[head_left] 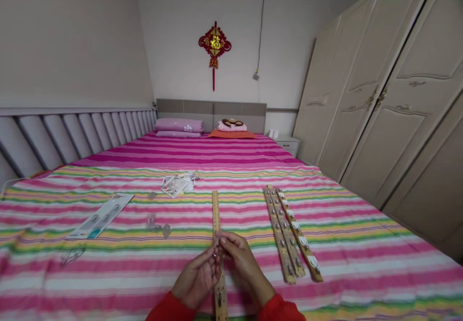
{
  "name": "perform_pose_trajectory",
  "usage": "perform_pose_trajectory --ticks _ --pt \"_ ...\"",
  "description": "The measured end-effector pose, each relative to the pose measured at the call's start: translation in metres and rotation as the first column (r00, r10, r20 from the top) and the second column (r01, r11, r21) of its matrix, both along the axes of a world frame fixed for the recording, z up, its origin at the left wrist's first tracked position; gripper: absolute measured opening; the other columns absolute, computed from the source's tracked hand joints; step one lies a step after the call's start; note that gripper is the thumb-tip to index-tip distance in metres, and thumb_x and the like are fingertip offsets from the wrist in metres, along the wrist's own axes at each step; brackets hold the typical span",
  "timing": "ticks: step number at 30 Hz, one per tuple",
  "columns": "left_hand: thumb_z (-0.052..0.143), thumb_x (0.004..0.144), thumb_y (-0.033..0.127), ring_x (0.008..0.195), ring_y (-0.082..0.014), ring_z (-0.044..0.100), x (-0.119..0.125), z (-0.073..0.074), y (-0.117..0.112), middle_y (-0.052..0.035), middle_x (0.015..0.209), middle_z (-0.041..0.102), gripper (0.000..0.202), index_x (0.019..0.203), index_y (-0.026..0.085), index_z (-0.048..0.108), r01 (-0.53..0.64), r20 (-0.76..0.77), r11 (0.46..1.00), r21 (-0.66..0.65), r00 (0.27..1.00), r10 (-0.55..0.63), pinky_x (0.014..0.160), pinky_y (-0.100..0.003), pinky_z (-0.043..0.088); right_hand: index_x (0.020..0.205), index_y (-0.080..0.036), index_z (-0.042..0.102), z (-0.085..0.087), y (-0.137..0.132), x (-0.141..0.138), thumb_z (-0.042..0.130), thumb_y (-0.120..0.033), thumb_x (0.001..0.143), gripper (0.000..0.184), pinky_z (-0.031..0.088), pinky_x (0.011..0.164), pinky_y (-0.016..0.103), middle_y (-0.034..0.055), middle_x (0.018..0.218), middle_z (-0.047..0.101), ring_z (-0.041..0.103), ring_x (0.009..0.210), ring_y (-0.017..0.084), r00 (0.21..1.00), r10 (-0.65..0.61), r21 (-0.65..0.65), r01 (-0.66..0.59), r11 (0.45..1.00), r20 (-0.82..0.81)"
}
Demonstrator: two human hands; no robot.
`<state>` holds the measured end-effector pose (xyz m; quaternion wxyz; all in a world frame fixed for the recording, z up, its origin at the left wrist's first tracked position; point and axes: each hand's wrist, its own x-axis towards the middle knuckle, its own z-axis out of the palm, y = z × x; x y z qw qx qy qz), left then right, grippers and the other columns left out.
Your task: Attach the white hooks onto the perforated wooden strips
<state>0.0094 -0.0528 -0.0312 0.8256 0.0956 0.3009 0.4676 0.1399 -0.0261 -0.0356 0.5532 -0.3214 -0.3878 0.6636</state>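
Note:
Just above a narrow wooden strip, my left hand and my right hand meet with their fingertips together. Between them is a small shiny hook, mostly covered by the fingers. My right thumb and forefinger pinch its upper part, while the left fingers curl round its lower side. Small holes run along the strip, and a metal hook sits at its near end. To the right lie more wooden strips carrying rows of metal hooks, and one strip bearing white-backed pieces.
Clear plastic pieces lie left of the hands, with a long packaging card beyond and thin wire pieces nearer me. Torn packaging is heaped farther back. Everything rests on a striped bedsheet; a wardrobe stands at right.

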Motion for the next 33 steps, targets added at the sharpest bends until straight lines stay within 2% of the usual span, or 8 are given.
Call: perform_pose_trajectory --ticks 6,10,13,16,19,25,30,33 --pt "0.062 0.076 0.015 0.063 -0.0077 0.063 0.000 -0.004 0.003 -0.0025 0.072 0.068 0.005 0.080 0.014 0.065 0.045 -0.016 0.999 0.025 0.999 -0.045 0.063 -0.017 0.047 0.074 -0.015 0.071 -0.006 0.005 0.000 0.079 -0.041 0.061 0.031 0.042 0.051 0.022 0.0013 0.057 0.064 0.056 0.051 0.012 1.000 -0.028 0.012 0.028 1.000 0.008" --pt "0.068 0.072 0.028 0.070 -0.0102 0.064 -0.003 -0.009 0.011 -0.0058 0.085 0.071 0.020 0.087 0.015 0.068 0.024 -0.224 0.999 0.042 0.975 -0.014 0.064 -0.019 0.047 0.069 -0.015 0.068 -0.008 0.015 0.003 0.080 -0.045 0.057 0.034 0.042 0.049 0.022 -0.0009 0.053 0.062 0.054 0.047 0.011 0.997 -0.063 0.020 0.062 0.998 0.050" --pt "0.075 0.063 0.037 0.068 -0.0109 0.061 -0.005 -0.011 0.021 -0.0038 0.079 0.070 0.031 0.084 0.016 0.068 -0.092 -0.481 0.980 0.178 0.860 0.169 0.059 -0.019 0.044 0.066 -0.014 0.069 -0.012 0.025 0.005 0.081 -0.046 0.053 0.036 0.042 0.047 0.022 -0.0012 0.051 0.061 0.053 0.045 0.010 0.989 -0.104 0.020 0.103 0.995 0.101" --pt "0.079 0.052 0.040 0.060 -0.0095 0.056 -0.006 -0.011 0.034 0.0006 0.065 0.065 0.037 0.078 0.016 0.068 -0.116 -0.597 0.923 0.366 0.731 0.329 0.055 -0.019 0.040 0.067 -0.014 0.070 -0.016 0.035 0.004 0.080 -0.046 0.053 0.036 0.042 0.044 0.022 -0.0015 0.048 0.060 0.052 0.043 0.010 0.983 -0.117 0.019 0.116 0.993 0.143" --pt "0.079 0.046 0.043 0.057 -0.0099 0.054 -0.006 -0.009 0.049 0.0002 0.062 0.064 0.041 0.073 0.014 0.068 -0.073 -0.630 0.896 0.439 0.686 0.365 0.056 -0.021 0.040 0.068 -0.013 0.071 -0.018 0.045 0.000 0.079 -0.044 0.054 0.035 0.041 0.042 0.021 -0.0020 0.047 0.060 0.051 0.041 0.009 0.977 -0.122 0.025 0.119 0.993 0.176" --pt "0.078 0.042 0.041 0.055 -0.0110 0.056 -0.002 -0.012 0.078 0.0000 0.061 0.064 0.038 0.067 0.015 0.066 -0.106 -0.636 0.901 0.420 0.674 0.376 0.056 -0.023 0.042 0.070 -0.014 0.068 -0.026 0.071 -0.004 0.079 -0.036 0.049 0.032 0.038 0.038 0.020 -0.0040 0.043 0.059 0.048 0.037 0.009 0.972 -0.171 -0.020 0.177 0.984 0.163" --pt "0.078 0.043 0.034 0.052 -0.0111 0.057 -0.002 -0.034 0.092 0.0003 0.056 0.064 0.035 0.068 0.014 0.065 -0.110 -0.642 0.910 0.400 0.675 0.364 0.054 -0.023 0.043 0.054 -0.015 0.061 -0.041 0.080 -0.005 0.077 -0.035 0.047 0.027 0.037 0.037 0.021 -0.0034 0.037 0.056 0.047 0.033 0.009 0.968 -0.195 -0.044 0.204 0.978 0.161" --pt "0.077 0.044 0.031 0.051 -0.0111 0.057 -0.003 -0.046 0.101 0.0003 0.054 0.064 0.033 0.068 0.014 0.062 -0.128 -0.633 0.895 0.426 0.664 0.397 0.053 -0.023 0.043 0.058 -0.014 0.065 -0.047 0.082 -0.005 0.077 -0.032 0.047 0.024 0.039 0.039 0.021 -0.0028 0.041 0.059 0.048 0.036 0.009 0.968 -0.195 -0.027 0.201 0.979 0.157"
